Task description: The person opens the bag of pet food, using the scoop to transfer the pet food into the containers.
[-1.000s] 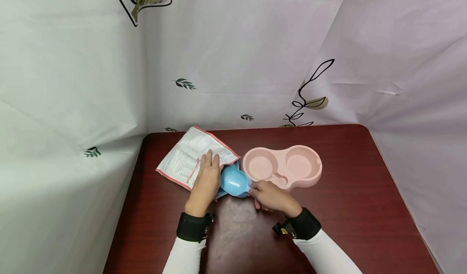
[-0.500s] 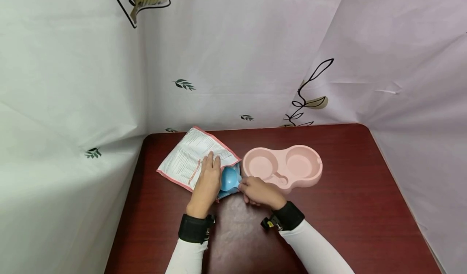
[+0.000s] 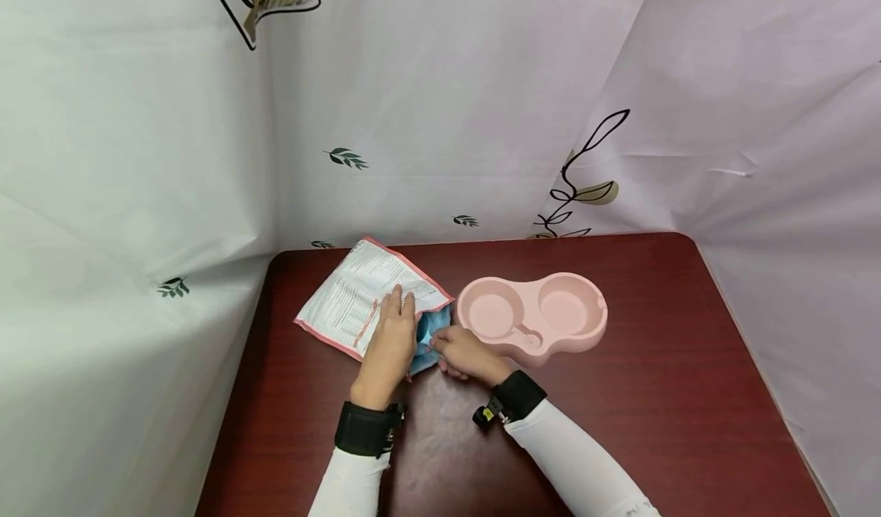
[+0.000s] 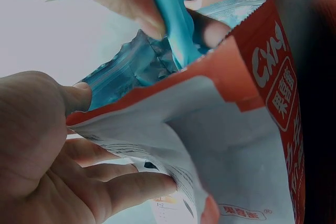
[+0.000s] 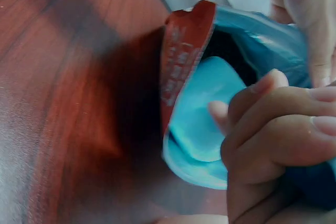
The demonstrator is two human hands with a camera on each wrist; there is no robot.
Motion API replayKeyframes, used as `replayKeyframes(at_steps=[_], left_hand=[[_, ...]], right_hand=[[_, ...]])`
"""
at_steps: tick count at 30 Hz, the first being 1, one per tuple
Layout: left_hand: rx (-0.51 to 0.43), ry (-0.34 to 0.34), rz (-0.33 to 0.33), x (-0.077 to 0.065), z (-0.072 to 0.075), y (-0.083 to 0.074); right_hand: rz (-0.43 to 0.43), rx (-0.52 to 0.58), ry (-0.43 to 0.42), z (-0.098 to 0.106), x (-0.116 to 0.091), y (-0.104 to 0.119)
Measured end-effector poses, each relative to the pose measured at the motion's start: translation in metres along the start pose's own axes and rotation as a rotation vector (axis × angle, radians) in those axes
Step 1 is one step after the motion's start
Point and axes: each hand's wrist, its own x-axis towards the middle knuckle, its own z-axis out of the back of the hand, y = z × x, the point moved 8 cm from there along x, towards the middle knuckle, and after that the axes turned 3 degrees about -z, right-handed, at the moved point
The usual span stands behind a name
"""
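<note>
A white printed food bag (image 3: 365, 287) with red edges lies at the table's left, its bluish inner lining showing at the mouth. My left hand (image 3: 387, 345) holds the bag's mouth apart: in the left wrist view the thumb is over the rim and the fingers lie against the outside of the printed panel. With my right hand (image 3: 470, 354) I grip the handle of a light-blue scoop (image 4: 176, 22). The scoop's bowl is inside the bag's mouth, as the right wrist view shows. What the bag contains is hidden.
Just right of the bag stands a pink double bowl (image 3: 528, 297) with two round hollows and a small scoop-shaped recess. Both rest on a dark red wooden table (image 3: 661, 395). White patterned cloth (image 3: 440, 104) hangs behind and at the sides.
My right hand has moved left and pushed the scoop from in front of the bag's mouth into it. The left hand has stayed on the bag.
</note>
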Motion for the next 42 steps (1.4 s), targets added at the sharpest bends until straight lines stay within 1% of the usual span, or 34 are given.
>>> replayKeyframes(at_steps=[6, 10, 15, 20, 30, 37, 42], left_hand=[[-0.012, 0.021, -0.004, -0.0001, -0.0018, -0.0005], [-0.005, 0.023, -0.001, 0.0003, -0.0018, -0.0008], [-0.008, 0.019, 0.004, 0.0003, -0.0019, -0.0003], [-0.02, 0.033, 0.013, 0.0, -0.0053, 0.0008], [-0.028, 0.046, 0.027, -0.0019, -0.0073, 0.0015], [-0.048, 0.059, 0.04, -0.0026, -0.0086, 0.0021], [-0.086, 0.037, 0.035, -0.0012, -0.0085, 0.0062]], right_hand=[[-0.018, 0.059, -0.005, -0.0018, 0.0031, -0.0045], [-0.014, 0.084, -0.001, -0.0019, 0.0034, -0.0035], [-0.016, 0.089, 0.005, -0.0012, 0.0059, -0.0007], [-0.032, 0.108, 0.026, -0.0007, 0.0059, 0.0006], [-0.054, 0.144, 0.058, -0.0019, 0.0044, -0.0044], [-0.039, 0.159, 0.071, -0.003, 0.0038, -0.004], [0.008, 0.162, 0.092, -0.0013, 0.0008, -0.0061]])
